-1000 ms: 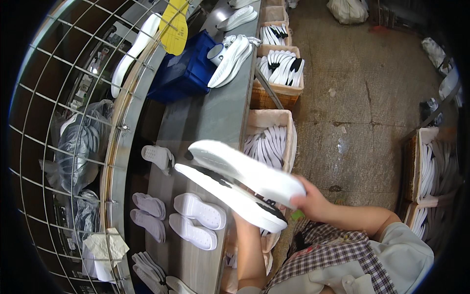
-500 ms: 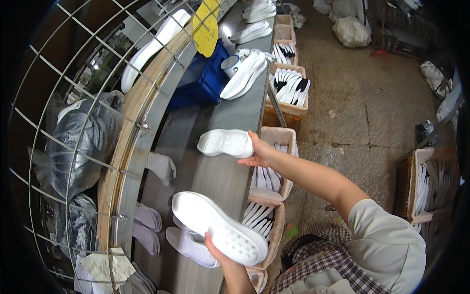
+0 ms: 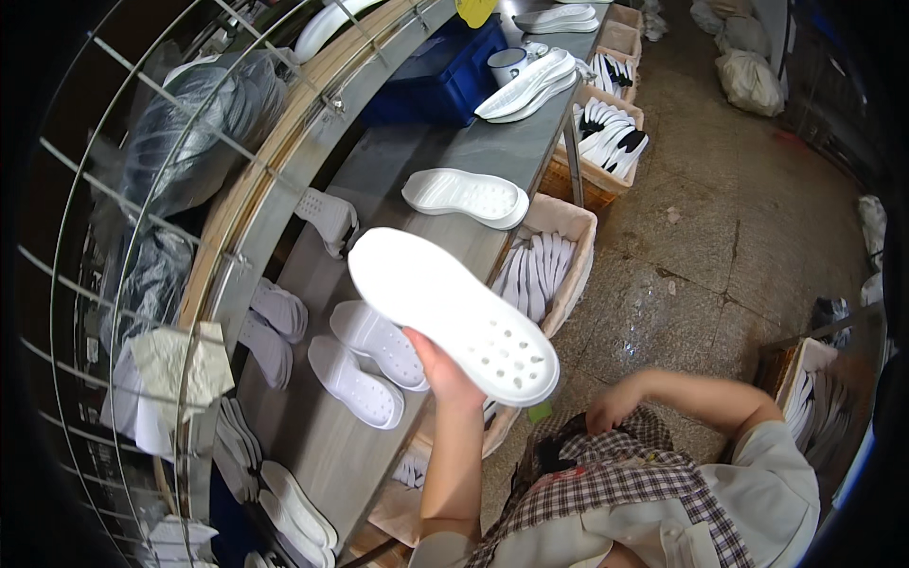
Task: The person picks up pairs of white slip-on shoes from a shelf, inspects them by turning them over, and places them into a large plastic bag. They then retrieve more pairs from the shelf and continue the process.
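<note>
Along the grey desk (image 3: 374,170) lie pale soles (image 3: 355,388); above its edge, my left fingers (image 3: 426,355) clamp a white sole (image 3: 440,308). Holding it raised seems the step; moving it calls for steady grip. My right fingers (image 3: 606,415) curl by my checked apron (image 3: 653,469), whether gripping anything I can't tell.

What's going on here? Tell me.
A person's left hand holds a white sole above the bench. Their right hand is by the checked apron, with no sole in it. Other soles lie on the bench, and a lined basket of soles stands beside it.
</note>
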Motion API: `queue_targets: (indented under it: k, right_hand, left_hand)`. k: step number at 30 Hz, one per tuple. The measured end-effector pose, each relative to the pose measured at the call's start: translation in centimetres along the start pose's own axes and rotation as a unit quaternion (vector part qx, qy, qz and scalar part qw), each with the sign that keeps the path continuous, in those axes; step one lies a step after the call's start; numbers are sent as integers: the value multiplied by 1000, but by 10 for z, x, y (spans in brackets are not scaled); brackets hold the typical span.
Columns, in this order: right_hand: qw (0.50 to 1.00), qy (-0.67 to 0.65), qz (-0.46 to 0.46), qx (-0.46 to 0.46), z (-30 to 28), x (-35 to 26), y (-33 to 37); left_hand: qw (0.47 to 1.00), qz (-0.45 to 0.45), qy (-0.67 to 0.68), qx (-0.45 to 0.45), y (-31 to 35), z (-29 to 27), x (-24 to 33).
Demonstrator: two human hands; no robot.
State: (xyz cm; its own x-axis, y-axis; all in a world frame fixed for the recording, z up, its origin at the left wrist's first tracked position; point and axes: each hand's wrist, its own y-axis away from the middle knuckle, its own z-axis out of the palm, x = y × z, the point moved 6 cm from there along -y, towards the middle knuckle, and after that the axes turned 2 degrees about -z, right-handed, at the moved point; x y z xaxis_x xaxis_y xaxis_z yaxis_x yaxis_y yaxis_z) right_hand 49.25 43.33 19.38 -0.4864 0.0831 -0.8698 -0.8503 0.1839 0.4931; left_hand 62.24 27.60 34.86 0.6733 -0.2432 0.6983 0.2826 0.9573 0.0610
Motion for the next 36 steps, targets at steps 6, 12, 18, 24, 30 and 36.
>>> queue_targets:
  k: [6,12,18,24,30,36]
  right_hand:
    - [991,93,54,81,69,94,-62]
    - [955,215,162,128,96,161,-79]
    - [942,192,194,197,85,134,-24]
    - [907,292,238,190,75,66,29]
    - [828,261,265,419,39,-22,202]
    - [691,208,-115,683,30,-141,263]
  left_hand:
    - [997,-57,14,47,15,41,-28]
    - [998,21,-37,45,25,63,-36]
    - [993,76,-72,44,44,93,-33]
    - [992,87,-87,37,49,102,-36]
    - [998,45,-17,-29,44,88,-44]
    - [995,28,-2,-95,42,84,-62]
